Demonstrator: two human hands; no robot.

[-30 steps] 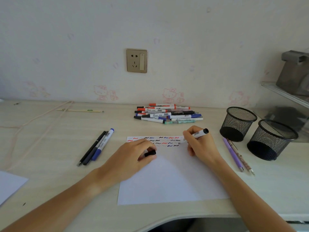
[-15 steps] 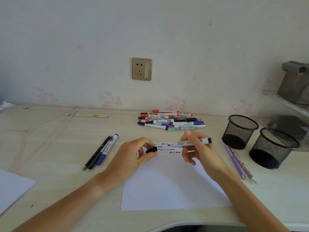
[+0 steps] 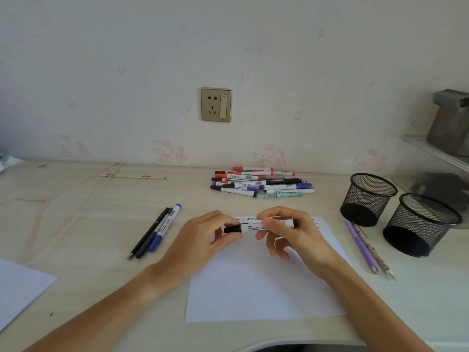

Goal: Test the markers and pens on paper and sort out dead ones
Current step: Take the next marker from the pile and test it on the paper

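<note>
A: What are the hands doing?
B: Both hold one marker level above the sheet of paper. The left hand pinches the black cap at the marker's left end; the right hand grips the white barrel between thumb and fingers.

A: Is the cap on?
B: It sits against the barrel; whether it is fully seated, I cannot tell.

A: And the rest?
B: A pile of markers lies at the back of the counter near the wall. Three pens lie together left of the paper. Two purple pens lie right of it, just beside two black mesh cups. Wavy test marks run along the paper's far edge, partly hidden by the hands
</note>
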